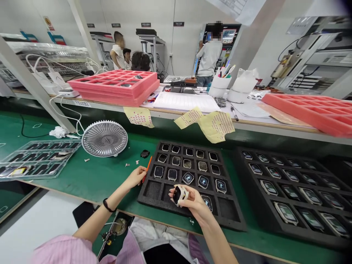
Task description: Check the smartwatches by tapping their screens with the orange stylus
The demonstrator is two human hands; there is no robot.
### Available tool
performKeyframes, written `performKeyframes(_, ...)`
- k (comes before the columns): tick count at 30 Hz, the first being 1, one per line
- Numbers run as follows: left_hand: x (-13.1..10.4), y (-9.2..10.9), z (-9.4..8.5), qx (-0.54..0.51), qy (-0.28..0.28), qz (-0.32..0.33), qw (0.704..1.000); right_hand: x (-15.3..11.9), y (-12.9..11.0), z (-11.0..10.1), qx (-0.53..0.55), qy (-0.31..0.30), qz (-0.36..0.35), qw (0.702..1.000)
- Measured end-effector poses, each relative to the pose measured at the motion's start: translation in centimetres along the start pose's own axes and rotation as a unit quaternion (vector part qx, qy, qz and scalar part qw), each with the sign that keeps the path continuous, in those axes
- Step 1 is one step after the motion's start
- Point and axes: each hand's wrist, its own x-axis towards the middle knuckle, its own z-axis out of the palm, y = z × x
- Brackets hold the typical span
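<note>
My right hand (pixel 192 201) holds a smartwatch case (pixel 177 196) over the front of a black foam tray (pixel 231 209). The watch is tilted, its dark face turned left, with a pale body. My left hand (pixel 136 176) is closed at the tray's left edge, its fingertips on a thin orange stick-like tool (pixel 149 164). Rows of watches sit in the tray's compartments; some have dark screens, and a few, such as a lit watch (pixel 203 181), show dials. One lit watch (pixel 207 201) lies partly hidden behind my right hand.
A second foam tray of watches (pixel 291 194) stands at right. On the green bench are a round fan (pixel 105 139), a small black part (pixel 145 153) and a clear tray of parts (pixel 55 172). Red foam trays (pixel 137 97) occupy the shelf. Several people are in the background.
</note>
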Motion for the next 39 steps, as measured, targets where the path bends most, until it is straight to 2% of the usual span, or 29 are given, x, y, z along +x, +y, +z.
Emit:
performKeyframes(4,-0.5,-0.2,-0.5,-0.021,0.029,0.033,0.999,0.0,0.0,0.0,0.002,0.004,-0.003,1.000)
performKeyframes(7,-1.7,0.2,-0.7,-0.041,0.042,0.119,0.991,0.1,0.0,0.1,-0.008,0.008,-0.004,1.000)
performKeyframes(10,-3.4,1.2,-0.5,-0.023,0.038,0.190,0.981,0.3,0.1,0.1,-0.014,0.012,-0.004,1.000)
performKeyframes(13,-5.1,2.8,0.2,0.032,0.026,0.207,0.977,0.3,0.1,0.2,-0.016,0.015,0.000,1.000)
performKeyframes(17,-7.1,4.9,1.9,0.103,-0.044,0.235,0.965,0.3,0.0,0.3,-0.016,0.019,0.006,1.000)
performKeyframes(20,-7.9,5.8,3.3,0.124,-0.124,0.302,0.937,0.2,-0.2,0.4,-0.027,0.021,0.005,0.999)
performKeyframes(23,-7.9,5.9,4.3,0.121,-0.184,0.372,0.902,0.2,-0.3,0.5,-0.037,0.015,-0.003,0.999)
performKeyframes(25,-7.6,5.8,4.7,0.129,-0.200,0.396,0.887,0.3,-0.4,0.5,-0.040,0.012,-0.007,0.999)
performKeyframes(34,-6.5,5.7,5.3,0.178,-0.203,0.442,0.856,0.2,-0.5,0.5,-0.044,0.000,-0.014,0.999)
performKeyframes(39,-6.2,5.5,5.5,0.179,-0.189,0.452,0.853,0.4,-0.2,0.1,-0.032,0.002,-0.009,0.999)
